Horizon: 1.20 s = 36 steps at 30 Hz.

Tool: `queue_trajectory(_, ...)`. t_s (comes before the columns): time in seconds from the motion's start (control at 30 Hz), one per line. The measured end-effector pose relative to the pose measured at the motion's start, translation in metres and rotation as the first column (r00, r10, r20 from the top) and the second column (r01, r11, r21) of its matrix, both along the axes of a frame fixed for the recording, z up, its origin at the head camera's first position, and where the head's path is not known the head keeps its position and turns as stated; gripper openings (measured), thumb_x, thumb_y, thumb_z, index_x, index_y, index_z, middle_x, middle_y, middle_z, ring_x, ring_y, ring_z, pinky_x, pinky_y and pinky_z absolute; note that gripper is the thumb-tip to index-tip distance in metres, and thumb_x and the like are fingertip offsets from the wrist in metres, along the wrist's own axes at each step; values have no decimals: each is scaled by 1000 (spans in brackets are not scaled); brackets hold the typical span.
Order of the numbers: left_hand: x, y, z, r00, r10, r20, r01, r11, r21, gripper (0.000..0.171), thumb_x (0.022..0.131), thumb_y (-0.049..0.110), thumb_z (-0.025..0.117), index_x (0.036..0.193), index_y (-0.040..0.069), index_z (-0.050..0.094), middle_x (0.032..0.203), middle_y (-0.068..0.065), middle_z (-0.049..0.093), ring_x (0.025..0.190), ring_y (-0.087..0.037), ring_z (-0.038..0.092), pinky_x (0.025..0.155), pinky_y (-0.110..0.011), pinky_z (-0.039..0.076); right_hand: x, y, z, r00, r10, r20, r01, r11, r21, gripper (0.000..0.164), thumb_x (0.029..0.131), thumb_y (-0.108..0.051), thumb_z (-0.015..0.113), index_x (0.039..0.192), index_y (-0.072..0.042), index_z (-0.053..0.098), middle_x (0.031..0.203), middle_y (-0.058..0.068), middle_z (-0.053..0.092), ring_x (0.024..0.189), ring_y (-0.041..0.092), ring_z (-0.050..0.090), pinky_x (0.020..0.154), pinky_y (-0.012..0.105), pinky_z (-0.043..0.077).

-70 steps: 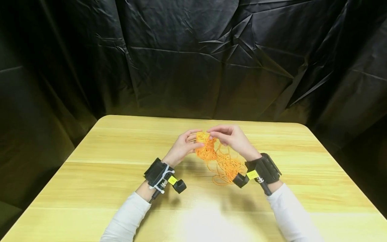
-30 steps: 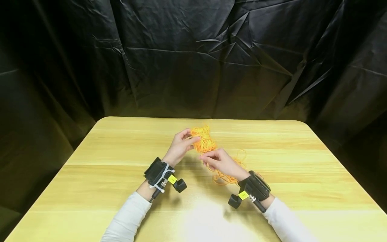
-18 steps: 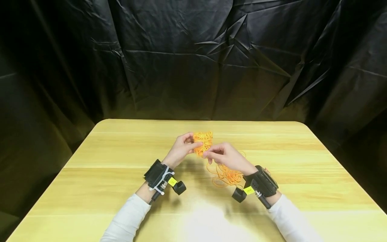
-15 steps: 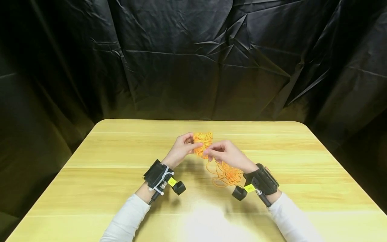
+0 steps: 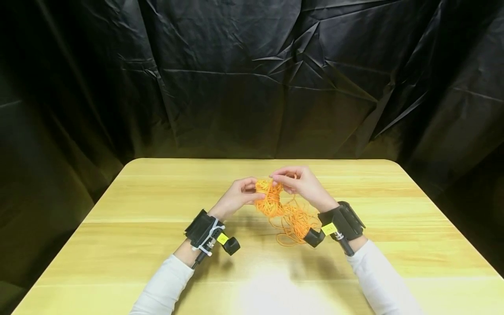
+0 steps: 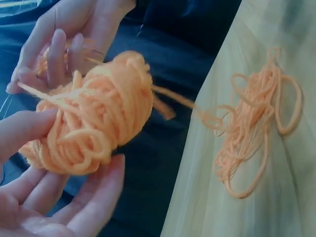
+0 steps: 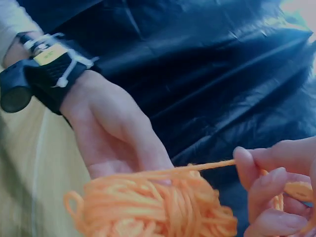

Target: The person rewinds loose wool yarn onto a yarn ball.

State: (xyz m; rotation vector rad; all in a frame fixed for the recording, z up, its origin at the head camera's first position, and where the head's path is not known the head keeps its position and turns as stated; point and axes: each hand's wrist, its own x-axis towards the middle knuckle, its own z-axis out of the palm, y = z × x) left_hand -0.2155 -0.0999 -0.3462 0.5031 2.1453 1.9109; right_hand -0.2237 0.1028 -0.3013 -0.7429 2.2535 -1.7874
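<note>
Left fingers clasp a plump bundle (fuzzy yarn); right fingers pinch a strand.

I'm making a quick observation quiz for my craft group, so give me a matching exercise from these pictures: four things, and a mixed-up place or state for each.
Column one:
1. Left hand
2. Right hand
3. Loose yarn
4. Dark sheet

Column two:
A. Lies in a tangle on the table
B. Pinches a single strand
C. Beyond the table's far edge
D. Holds the wound bundle

Right pairs: 1-D, 2-B, 3-A, 4-C
</note>
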Motion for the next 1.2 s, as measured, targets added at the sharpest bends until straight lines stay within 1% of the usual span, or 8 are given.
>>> queue_trajectory(0.3, 1, -4, 4, 994, -112, 4, 112, 993, -27, 33, 81, 10, 64, 110, -1, 52, 100, -11, 62, 86, -18, 61, 76, -35, 51, -21, 4, -13, 995, -95, 34, 99, 985, -141, 28, 87, -14, 57, 106, 7, 58, 76, -1, 59, 54, 10, 43, 46, 17, 33)
queue_trajectory(0.43, 3, -5, 7, 987, -157, -11, 158, 987, 13, 34, 81, 8, 64, 110, -2, 51, 100, -11, 61, 89, -20, 60, 78, -36, 50, -26, 2, -29, 993, -104, 48, 109, 986, -127, 27, 88, -9, 54, 108, 9, 57, 81, -4, 62, 66, 8, 51, 56, 19, 42)
queue_trajectory(0.67, 4, -4, 14, 1000, -25, -15, 27, 986, 162, 33, 83, 3, 60, 113, -2, 47, 106, -8, 56, 91, -15, 59, 79, -33, 50, -17, -5, -58, 992, -124, 40, 124, 992, 2, 25, 85, 0, 48, 105, 12, 56, 98, 16, 63, 80, 7, 56, 76, 27, 47)
queue_trajectory(0.77, 3, -4, 13, 999, 43, 7, -43, 971, 236, 29, 84, 1, 58, 111, -2, 47, 102, -7, 55, 89, -13, 58, 78, -30, 50, -9, -9, -67, 996, -64, 65, 64, 998, 6, 24, 84, 1, 48, 102, 15, 55, 92, 19, 63, 77, 12, 57, 73, 29, 48)
queue_trajectory(0.9, 1, -4, 12, 993, 120, 22, -121, 945, 305, 24, 85, -2, 54, 108, -2, 47, 96, -5, 56, 85, -13, 57, 75, -27, 50, -2, -11, -75, 994, 76, 83, -80, 996, 46, 25, 89, -6, 48, 101, 14, 57, 81, 22, 59, 62, 13, 52, 57, 24, 45)
queue_trajectory(1.03, 0, -6, 15, 979, 200, 48, -204, 915, 347, 26, 86, -2, 53, 110, -3, 46, 93, -4, 57, 83, -11, 57, 73, -24, 50, 0, -3, -77, 984, 170, 51, -176, 965, 192, 28, 90, -16, 52, 104, 6, 62, 84, 20, 61, 60, 11, 51, 52, 22, 43)
queue_trajectory(1.1, -1, -7, 16, 971, 229, 59, -235, 905, 354, 28, 86, -1, 53, 113, -3, 45, 92, -3, 57, 83, -10, 56, 72, -22, 50, -1, 1, -75, 977, 212, 16, -207, 937, 283, 27, 89, -17, 54, 103, 3, 64, 89, 16, 64, 69, 16, 57, 61, 26, 48)
queue_trajectory(1.2, -1, -7, 15, 973, 221, 61, -228, 903, 364, 28, 86, -1, 52, 113, -2, 45, 91, -2, 57, 82, -10, 56, 72, -23, 49, 0, 3, -70, 968, 252, -2, -236, 906, 351, 32, 86, -20, 58, 110, 1, 60, 108, 14, 61, 96, 25, 58, 82, 34, 48)
